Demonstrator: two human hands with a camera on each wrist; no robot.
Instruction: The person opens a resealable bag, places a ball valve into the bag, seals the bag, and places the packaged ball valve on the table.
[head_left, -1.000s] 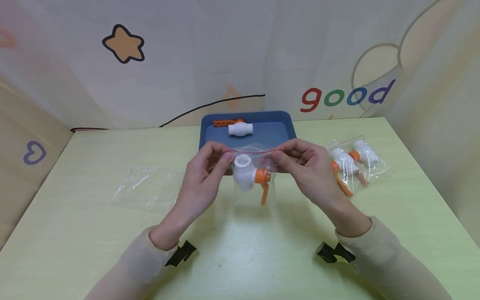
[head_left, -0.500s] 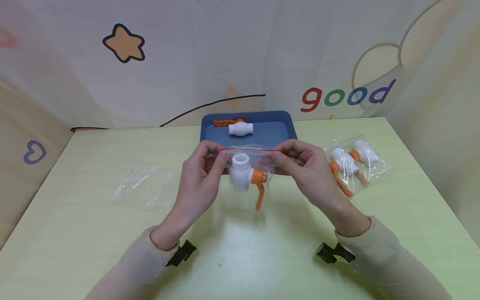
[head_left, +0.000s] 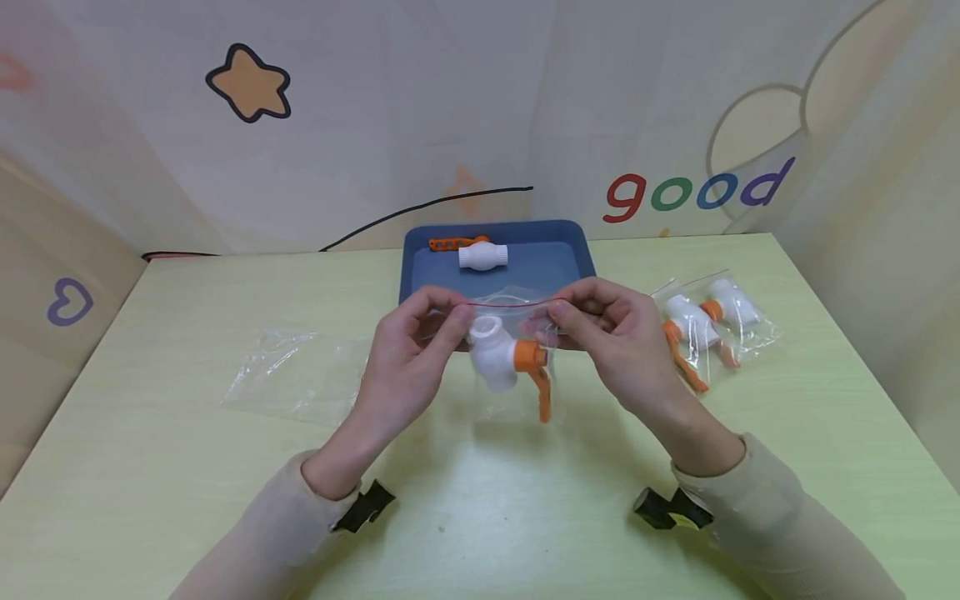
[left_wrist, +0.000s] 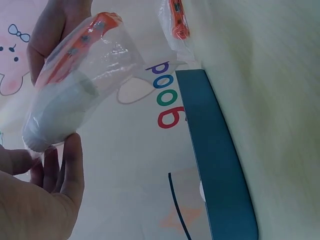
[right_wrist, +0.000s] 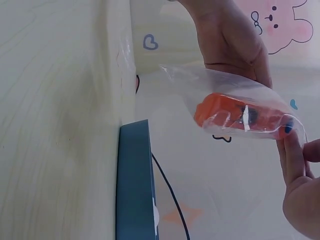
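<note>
Plastic bag: clear and thin, held up over the middle of the bench, just on the near side of a blue tray. We judge it feather-light, limp and slippery, easily creased.
White valve: inside the bag, its round opening facing up and toward us, its body leaning. We take it for stiff, moulded plastic, light but the heaviest part here, so it should swing and drag the film down.
Orange lever: on the valve's right, hanging down inside the bag; we expect it to be rigid and to poke at the film.
Red strip: runs along the bag's top edge between the hands. We would take hold here, at both ends, where the film looks firmest; whether the mouth is sealed we cannot tell.
Left grip: thumb and fingers drawn together, pinching the top edge's left end.
Right grip: likewise pinched, with the film of the right end between thumb and fingers.
Shift since half a second ago: the strip was almost straight and now sags; the left grip sits a little closer to the right one; valve and lever have swung rightward, and the valve leans more.
Unchanged around it: a white valve body and orange handle in the far tray, two bagged valves to the right, a flat clear bag to the left.
</note>
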